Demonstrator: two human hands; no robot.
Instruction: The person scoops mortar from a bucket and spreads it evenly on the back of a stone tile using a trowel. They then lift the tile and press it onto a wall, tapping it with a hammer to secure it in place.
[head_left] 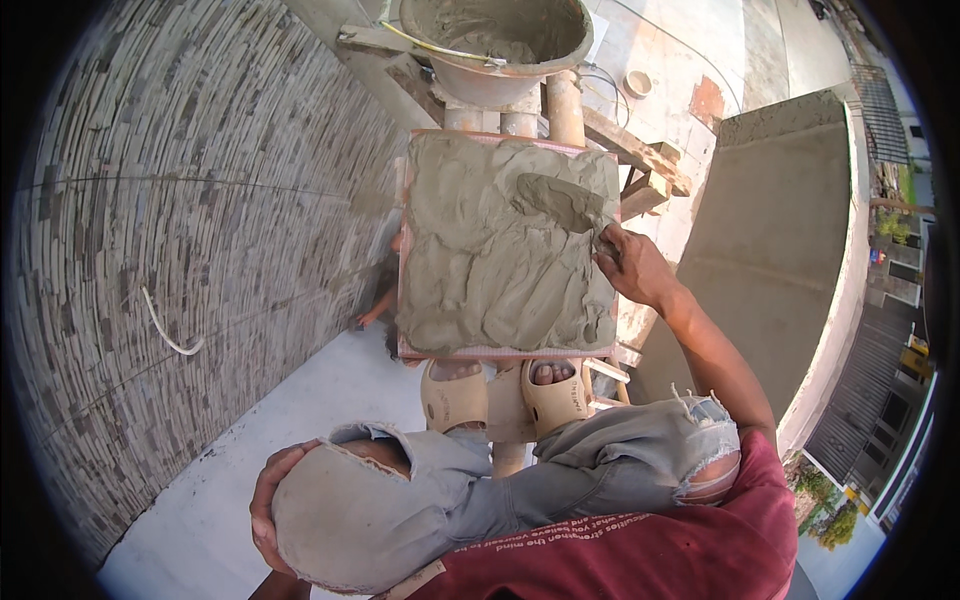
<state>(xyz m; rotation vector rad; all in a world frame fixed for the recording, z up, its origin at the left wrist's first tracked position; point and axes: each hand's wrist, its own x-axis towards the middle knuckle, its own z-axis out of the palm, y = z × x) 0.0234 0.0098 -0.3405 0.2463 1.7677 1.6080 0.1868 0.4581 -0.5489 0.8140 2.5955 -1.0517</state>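
My right hand [635,265] is closed round the handle of a trowel [562,204], whose mortar-smeared blade lies on a layer of wet grey mortar [480,250]. That mortar covers nearly the whole face of a square tile; only the tile's thin pinkish edge [402,290] shows. The tile lies flat just beyond my sandalled feet. My left hand [268,510] rests against the side of my bent left knee [345,515], its fingers laid along the torn jeans and holding nothing. Part of the left palm is hidden by the knee.
Beyond the tile, a bucket [500,70] with mortar inside stands on bamboo poles [565,108]. A stone-strip wall [200,230] rises on the left, a plastered wall [765,240] on the right. Below the tile's left edge, another person's arm [376,308] partly shows.
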